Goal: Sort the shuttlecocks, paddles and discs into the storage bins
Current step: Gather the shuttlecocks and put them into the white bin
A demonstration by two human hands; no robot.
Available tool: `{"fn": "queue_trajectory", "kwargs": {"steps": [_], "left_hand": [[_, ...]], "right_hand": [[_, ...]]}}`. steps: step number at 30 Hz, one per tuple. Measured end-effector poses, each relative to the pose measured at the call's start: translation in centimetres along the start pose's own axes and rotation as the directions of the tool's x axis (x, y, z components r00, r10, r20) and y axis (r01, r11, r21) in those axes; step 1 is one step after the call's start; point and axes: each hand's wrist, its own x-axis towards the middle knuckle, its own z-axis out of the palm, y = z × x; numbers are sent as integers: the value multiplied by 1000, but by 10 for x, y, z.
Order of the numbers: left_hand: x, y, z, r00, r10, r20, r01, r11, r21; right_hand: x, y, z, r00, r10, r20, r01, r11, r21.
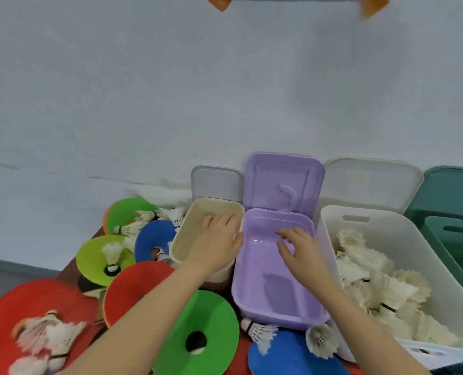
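Over the cream bin (187, 234), the left hand (219, 239) reaches in with its fingers curled down past the far right corner of the rim; whether they grip anything inside cannot be told. Just to the right of it, the right hand (298, 247) hovers above the open purple bin (273, 301) with fingers spread and loosely bent, holding nothing. The purple lid (282, 180) stands upright behind that hand, leaning toward the wall, and a grey lid (217, 182) stands behind the left hand. To the right of the right hand sits a white bin (403, 228) heaped with white shuttlecocks (382, 288), and beyond it a green bin (452, 239) at the frame's edge. Left of the left hand lie a blue paddle (154, 236), two light green discs (100, 263) (130, 209) with loose shuttlecocks on them, and a red paddle (133, 288) nearer the forearm. Under the left forearm lies a bright green disc (211, 320) with a dark centre hole. A larger red paddle (27, 304) at the near left carries a clump of shuttlecocks (46, 339). Below the right forearm, another blue paddle (287, 355) holds two more shuttlecocks (260, 334) (322, 339), just in front of the purple bin.
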Motion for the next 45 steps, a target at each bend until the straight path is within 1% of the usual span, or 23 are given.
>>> {"fn": "queue_trajectory", "kwargs": {"steps": [3, 8, 15, 18, 20, 23, 25, 28, 30, 34, 38, 41, 45], "left_hand": [[-14, -54, -11, 997, -71, -10, 71, 997, 35], [-32, -138, -16, 984, -176, -5, 176, 984, 22], [-54, -241, 1, 951, -307, 28, 308, 951, -35], [-65, -273, 14, 922, -380, 75, 383, 923, -39], [-70, -290, 23, 901, -417, 116, 423, 906, -24], [-71, -308, 34, 873, -455, 173, 467, 884, -30], [-71, -318, 40, 858, -468, 212, 490, 870, -61], [-71, -327, 47, 860, -463, 214, 494, 860, -126], [-73, -329, 50, 864, -460, 204, 493, 854, -163], [-77, -329, 52, 871, -465, 160, 490, 844, -217], [-77, -322, 41, 858, -512, 36, 496, 810, -313], [-75, -308, 25, 855, -515, -67, 469, 821, -325], [-70, -284, -5, 857, -484, -179, 414, 852, -321]], "right_hand": [[21, -39, 34, 999, -21, 40, 21, 1000, 14], [63, -94, 92, 990, -57, 129, 52, 998, 39], [112, -141, 169, 962, -101, 255, 97, 995, 26], [128, -153, 198, 958, -65, 279, 59, 998, 31], [136, -156, 218, 954, -47, 295, 53, 999, -13], [150, -156, 240, 939, 3, 344, 60, 983, -175], [159, -152, 252, 940, 34, 339, 56, 966, -253], [171, -146, 267, 937, 66, 342, 45, 950, -308], [176, -143, 275, 944, 76, 322, 27, 953, -303], [171, -143, 276, 980, 30, 197, 11, 979, -201], [159, -151, 261, 997, 8, 81, -5, 1000, -28], [149, -157, 242, 1000, 1, 14, -2, 996, 94], [129, -164, 209, 997, -45, -57, 52, 990, 133]]}}
